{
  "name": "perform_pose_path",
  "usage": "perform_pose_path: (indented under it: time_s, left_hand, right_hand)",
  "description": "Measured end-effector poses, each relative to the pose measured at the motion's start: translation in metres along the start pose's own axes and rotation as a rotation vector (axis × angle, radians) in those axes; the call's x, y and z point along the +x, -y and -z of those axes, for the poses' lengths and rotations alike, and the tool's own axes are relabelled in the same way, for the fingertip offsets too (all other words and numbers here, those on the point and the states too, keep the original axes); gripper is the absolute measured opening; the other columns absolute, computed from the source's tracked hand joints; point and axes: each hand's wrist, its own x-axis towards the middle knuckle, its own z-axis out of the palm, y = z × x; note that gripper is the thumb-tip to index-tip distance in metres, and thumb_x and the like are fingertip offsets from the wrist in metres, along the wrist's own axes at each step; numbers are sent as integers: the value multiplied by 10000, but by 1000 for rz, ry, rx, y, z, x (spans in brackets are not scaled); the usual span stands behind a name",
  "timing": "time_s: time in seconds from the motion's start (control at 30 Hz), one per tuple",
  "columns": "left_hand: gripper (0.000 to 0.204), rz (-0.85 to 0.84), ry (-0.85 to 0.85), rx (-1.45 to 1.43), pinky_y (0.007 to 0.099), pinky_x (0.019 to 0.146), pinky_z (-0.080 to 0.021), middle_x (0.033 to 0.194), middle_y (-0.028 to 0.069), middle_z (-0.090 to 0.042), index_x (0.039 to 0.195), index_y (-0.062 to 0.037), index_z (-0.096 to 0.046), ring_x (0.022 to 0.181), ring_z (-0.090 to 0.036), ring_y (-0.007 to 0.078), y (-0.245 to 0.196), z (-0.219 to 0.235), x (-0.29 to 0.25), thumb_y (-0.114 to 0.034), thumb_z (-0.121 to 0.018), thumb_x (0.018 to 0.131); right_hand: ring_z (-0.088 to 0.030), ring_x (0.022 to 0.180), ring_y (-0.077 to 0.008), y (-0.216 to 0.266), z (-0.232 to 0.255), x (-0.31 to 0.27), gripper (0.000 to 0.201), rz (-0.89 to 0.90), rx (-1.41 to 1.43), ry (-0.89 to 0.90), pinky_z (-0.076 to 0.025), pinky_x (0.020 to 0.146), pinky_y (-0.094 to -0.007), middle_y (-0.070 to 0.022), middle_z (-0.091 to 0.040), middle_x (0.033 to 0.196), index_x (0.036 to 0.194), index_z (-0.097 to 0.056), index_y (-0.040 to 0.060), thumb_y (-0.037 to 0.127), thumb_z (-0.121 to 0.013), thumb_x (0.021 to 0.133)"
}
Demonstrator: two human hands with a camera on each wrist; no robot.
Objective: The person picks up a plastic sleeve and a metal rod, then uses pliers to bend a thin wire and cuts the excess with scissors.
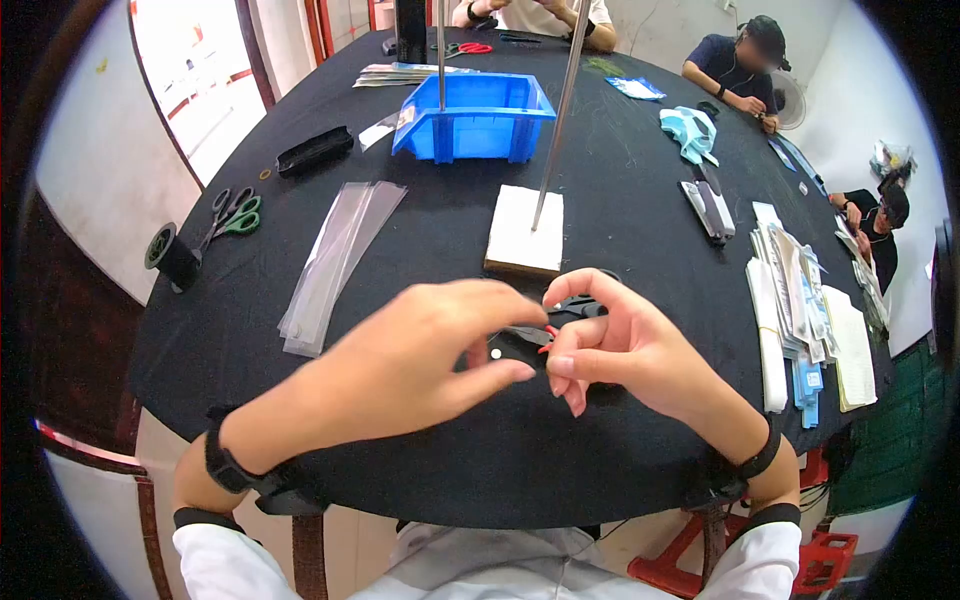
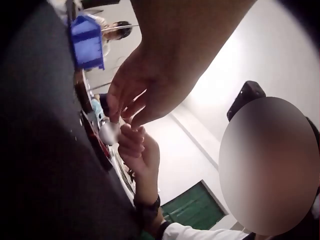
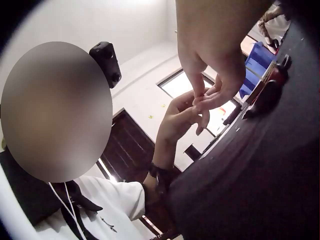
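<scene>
1. Room: white walls (image 1: 650, 25); other people sit across from you and along your right.
2. Surface: black cloth covers your table (image 1: 430, 475), its near edge curving just before you.
3. Blue bin (image 1: 470, 140): stands beyond the white block (image 1: 525, 225).
4. Your hands: left hand (image 1: 425, 345), thumb and index finger apart; right hand (image 1: 640, 350), fingers curled in, thumb against them. Whether it holds something thin, you cannot tell.
5. Black device (image 2: 247, 97) on your head: visible in both wrist views, not the head view.
6. Red-and-black tool (image 1: 546, 349): on the cloth beneath your hands, partly hidden. Bare cloth runs toward the near edge; clear strips (image 1: 340, 265) bound your left.
7. White speck (image 1: 496, 354): beside the tool.
</scene>
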Motion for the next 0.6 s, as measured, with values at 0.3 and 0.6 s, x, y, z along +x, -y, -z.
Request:
perform_pose_path:
  time_s: [0.3, 0.6]
  left_hand:
    - [100, 169, 126, -347, 203, 498, -459, 774, 72, -629, 865, 15, -588, 602, -588, 105, 15, -15, 1, -78, -584, 828]
    - [104, 361, 109, -769, 170, 455, -407, 693, 59, -621, 901, -1, -586, 542, -556, 68, 22, -15, -1, -93, -560, 859]
  right_hand:
    - [-614, 666, -147, 1, 2, 1, 529, -166, 14, -2, -510, 555, -249, -128, -619, 796, 1224, -289, -7, 107, -626, 832]
    - [-578, 557, -122, -13, -5, -2, 123, 429, -859, -121, -461, 469, -238, -61, -612, 719, 857, -607, 30, 83, -669, 765]
